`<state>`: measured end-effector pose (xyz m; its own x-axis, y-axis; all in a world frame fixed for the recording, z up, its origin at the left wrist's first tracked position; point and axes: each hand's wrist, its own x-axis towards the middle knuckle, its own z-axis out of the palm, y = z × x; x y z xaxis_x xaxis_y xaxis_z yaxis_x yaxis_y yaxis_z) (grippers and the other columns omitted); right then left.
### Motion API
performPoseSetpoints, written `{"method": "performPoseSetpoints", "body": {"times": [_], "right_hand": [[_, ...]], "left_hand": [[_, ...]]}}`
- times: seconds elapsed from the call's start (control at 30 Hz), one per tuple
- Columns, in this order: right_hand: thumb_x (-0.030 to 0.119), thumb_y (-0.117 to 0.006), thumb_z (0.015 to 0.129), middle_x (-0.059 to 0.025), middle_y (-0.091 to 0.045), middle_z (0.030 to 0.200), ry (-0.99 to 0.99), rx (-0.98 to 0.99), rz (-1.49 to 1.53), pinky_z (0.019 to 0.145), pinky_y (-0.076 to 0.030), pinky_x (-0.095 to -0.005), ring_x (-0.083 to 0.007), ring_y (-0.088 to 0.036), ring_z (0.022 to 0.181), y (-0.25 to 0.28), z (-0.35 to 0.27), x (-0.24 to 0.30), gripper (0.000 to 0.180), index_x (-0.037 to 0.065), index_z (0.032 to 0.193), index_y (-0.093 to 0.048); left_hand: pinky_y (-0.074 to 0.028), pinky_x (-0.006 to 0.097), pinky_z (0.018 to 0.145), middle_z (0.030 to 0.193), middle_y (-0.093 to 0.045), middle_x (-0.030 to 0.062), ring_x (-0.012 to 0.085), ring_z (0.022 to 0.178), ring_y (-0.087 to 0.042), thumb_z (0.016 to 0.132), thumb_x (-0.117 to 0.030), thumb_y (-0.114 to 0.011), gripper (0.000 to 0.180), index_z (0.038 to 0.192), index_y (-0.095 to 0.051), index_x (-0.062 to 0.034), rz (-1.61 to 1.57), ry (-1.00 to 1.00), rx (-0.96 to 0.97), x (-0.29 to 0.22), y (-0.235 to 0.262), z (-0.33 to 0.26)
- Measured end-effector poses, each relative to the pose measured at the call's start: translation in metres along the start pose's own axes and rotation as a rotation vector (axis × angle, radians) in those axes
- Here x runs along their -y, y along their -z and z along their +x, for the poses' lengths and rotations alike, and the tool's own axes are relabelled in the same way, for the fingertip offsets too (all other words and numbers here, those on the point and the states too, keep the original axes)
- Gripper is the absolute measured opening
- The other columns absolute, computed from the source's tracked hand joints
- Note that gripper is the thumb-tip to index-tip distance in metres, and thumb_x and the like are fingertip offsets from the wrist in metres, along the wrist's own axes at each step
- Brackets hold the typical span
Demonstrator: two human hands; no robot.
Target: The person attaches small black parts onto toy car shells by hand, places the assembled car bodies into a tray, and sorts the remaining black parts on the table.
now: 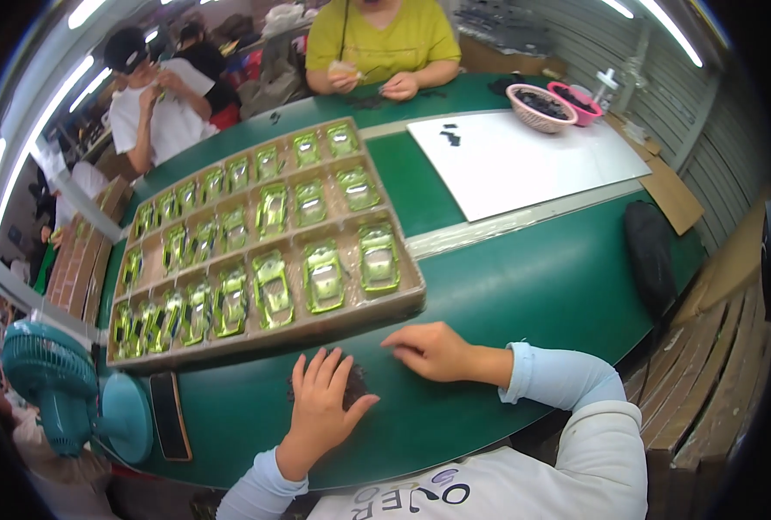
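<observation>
My left hand (320,403) lies palm down with its fingers spread over a small pile of dark bits (355,384) on the green table (498,299). The pile is partly hidden under the hand, and its pieces are too small to name. To the right of it, my right hand (437,351) hovers at or just above the table, its index finger stretched leftward and the others loosely bent. Nothing shows in its fingers. Just beyond both hands is a shallow cardboard tray (316,328) with dividers, holding rows of shiny green toy car bodies (323,276).
A teal fan (52,381) and a phone (171,416) are at the left. Across the table stand a white board (515,169), a basket of dark pieces (541,108) and a pump bottle (606,87). A dark pouch (648,258) lies right. Co-workers sit opposite.
</observation>
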<state>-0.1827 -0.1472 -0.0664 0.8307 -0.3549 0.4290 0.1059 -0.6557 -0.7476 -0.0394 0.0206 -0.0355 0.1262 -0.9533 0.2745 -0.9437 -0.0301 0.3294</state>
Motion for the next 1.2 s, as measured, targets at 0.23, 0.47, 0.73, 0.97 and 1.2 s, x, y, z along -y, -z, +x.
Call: {"method": "performPoseSetpoints", "body": {"times": [0.23, 0.47, 0.73, 0.97, 1.2], "right_hand": [[0.02, -0.058, 0.077, -0.0126, -0.06, 0.07, 0.099, 0.357, -0.219, 0.052, -0.047, -0.0356, -0.0292, -0.058, 0.06, -0.007, -0.006, 0.018, 0.032, 0.013, 0.108, -0.055], [0.026, -0.055, 0.08, -0.013, -0.06, 0.074, 0.085, 0.466, -0.215, 0.056, -0.046, -0.0386, -0.0312, -0.058, 0.064, -0.003, -0.001, 0.023, 0.039, 0.013, 0.117, -0.048], [0.023, -0.056, 0.08, -0.0104, -0.061, 0.076, 0.081, 0.402, -0.094, 0.058, -0.047, -0.037, -0.0288, -0.058, 0.067, -0.003, -0.004, 0.011, 0.024, 0.01, 0.099, -0.056], [0.023, -0.053, 0.081, -0.0102, -0.061, 0.079, 0.041, 0.49, -0.104, 0.061, -0.046, -0.0387, -0.0286, -0.058, 0.072, -0.002, -0.001, 0.02, 0.018, 0.009, 0.092, -0.057], [0.021, -0.055, 0.079, -0.0086, -0.062, 0.082, 0.016, 0.483, -0.141, 0.063, -0.047, -0.0366, -0.0276, -0.059, 0.073, 0.003, -0.001, 0.026, 0.018, 0.01, 0.093, -0.059]], "left_hand": [[-0.03, 0.047, 0.092, 0.102, -0.056, 0.0148, 0.0334, 0.106, -0.046, 0.069, -0.028, -0.067, 0.04, 0.096, -0.057, 0.0004, -0.089, -0.096, -0.096, 0.009, -0.001, 0.0], [-0.034, 0.044, 0.087, 0.094, -0.058, 0.0117, 0.0308, 0.101, -0.05, 0.066, -0.019, -0.069, 0.031, 0.089, -0.059, -0.0013, -0.12, -0.171, -0.186, 0.005, 0.0, 0.001], [-0.039, 0.04, 0.078, 0.084, -0.06, 0.0113, 0.0298, 0.087, -0.054, 0.068, -0.003, -0.061, 0.016, 0.084, -0.057, -0.0001, -0.22, -0.154, -0.324, 0.007, -0.001, -0.001], [-0.041, 0.037, 0.075, 0.079, -0.059, 0.0117, 0.03, 0.084, -0.055, 0.066, 0.0, -0.063, 0.017, 0.083, -0.058, -0.0004, -0.249, -0.073, -0.364, 0.006, 0.001, -0.001], [-0.042, 0.036, 0.073, 0.079, -0.06, 0.0115, 0.028, 0.083, -0.056, 0.068, -0.004, -0.064, 0.014, 0.081, -0.059, -0.0007, -0.299, -0.095, -0.373, 0.007, -0.001, -0.001]]}}
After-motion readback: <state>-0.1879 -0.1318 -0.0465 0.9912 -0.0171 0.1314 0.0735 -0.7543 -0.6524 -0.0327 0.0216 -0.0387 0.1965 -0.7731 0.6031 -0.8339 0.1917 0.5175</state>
